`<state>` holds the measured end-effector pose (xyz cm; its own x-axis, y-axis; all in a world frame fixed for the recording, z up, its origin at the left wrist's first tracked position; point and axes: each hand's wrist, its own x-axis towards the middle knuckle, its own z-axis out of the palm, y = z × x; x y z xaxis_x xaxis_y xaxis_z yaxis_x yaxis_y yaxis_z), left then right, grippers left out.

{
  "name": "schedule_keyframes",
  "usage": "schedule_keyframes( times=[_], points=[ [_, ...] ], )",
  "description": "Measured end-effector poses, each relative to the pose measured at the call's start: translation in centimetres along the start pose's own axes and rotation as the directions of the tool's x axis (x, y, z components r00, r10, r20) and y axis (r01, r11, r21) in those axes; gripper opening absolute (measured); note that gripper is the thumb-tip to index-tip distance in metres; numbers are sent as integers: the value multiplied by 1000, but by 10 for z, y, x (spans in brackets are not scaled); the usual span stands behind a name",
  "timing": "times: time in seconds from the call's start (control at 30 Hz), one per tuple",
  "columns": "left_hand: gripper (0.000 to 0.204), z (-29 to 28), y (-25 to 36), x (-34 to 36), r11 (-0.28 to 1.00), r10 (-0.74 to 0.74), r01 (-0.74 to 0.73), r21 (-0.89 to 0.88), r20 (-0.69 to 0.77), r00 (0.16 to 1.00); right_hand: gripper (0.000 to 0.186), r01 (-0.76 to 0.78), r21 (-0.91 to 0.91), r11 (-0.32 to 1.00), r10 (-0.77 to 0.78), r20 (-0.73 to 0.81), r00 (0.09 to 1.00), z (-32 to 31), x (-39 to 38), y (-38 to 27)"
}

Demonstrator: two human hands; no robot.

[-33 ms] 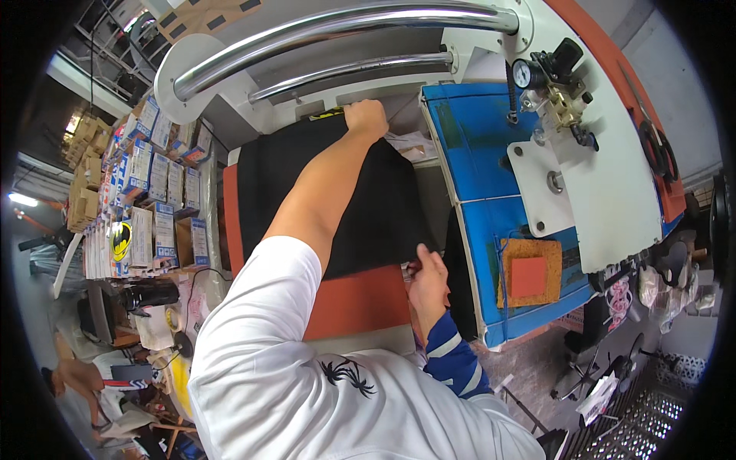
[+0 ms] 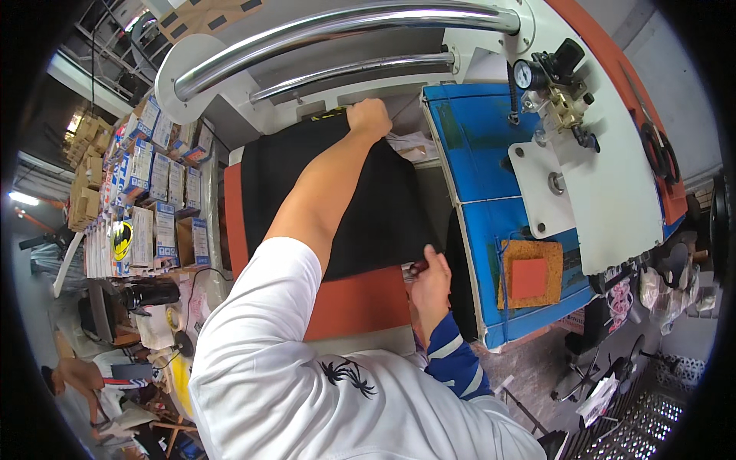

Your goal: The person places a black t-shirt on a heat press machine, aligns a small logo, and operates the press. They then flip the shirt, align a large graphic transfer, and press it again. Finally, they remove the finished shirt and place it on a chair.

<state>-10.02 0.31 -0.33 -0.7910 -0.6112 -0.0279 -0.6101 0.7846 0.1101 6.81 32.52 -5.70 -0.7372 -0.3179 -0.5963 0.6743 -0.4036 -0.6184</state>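
Note:
A black cloth, perhaps a garment, lies over an orange-red pad whose near and left edges show beyond it. My left hand reaches to the cloth's far edge and is closed on it, close to a patch of yellow and black. At the near right corner, my right hand pinches the cloth between thumb and fingers; part of that grip is hidden. A blue-and-white striped band covers my right wrist.
Chrome bars cross above the far side. To the right are a blue board, a white plate and a pressure gauge. Scissors hang farther right. Stacked boxes stand left; another person is at lower left.
Both hands have shifted slightly to the right, and the black cloth has moved a little the same way, baring slightly more of the pad's left edge.

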Motion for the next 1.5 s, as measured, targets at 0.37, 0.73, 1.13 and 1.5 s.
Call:
schedule_keyframes(
  times=[0.37, 0.73, 1.13, 1.5],
  points=[
    [18, -14, -68, -108, 765, -71, -274, -583, -499, 864, 30, -81, 236, 968, 96, -56, 994, -31, 24, -2],
    [17, -1, -194, -411, 672, -566, 379, -636, -112, 817, 12, -77, -22, 997, 78, 27, 997, -50, 53, 0],
    [18, 16, -197, -426, 806, -367, 107, -582, -349, 862, 14, 66, -144, 987, -75, -56, 996, -44, 40, -12],
    [28, 9, -200, -424, 937, -66, -92, -338, -428, 901, 39, 416, -878, 236, -681, 156, 716, -21, 18, -3]
  ],
)
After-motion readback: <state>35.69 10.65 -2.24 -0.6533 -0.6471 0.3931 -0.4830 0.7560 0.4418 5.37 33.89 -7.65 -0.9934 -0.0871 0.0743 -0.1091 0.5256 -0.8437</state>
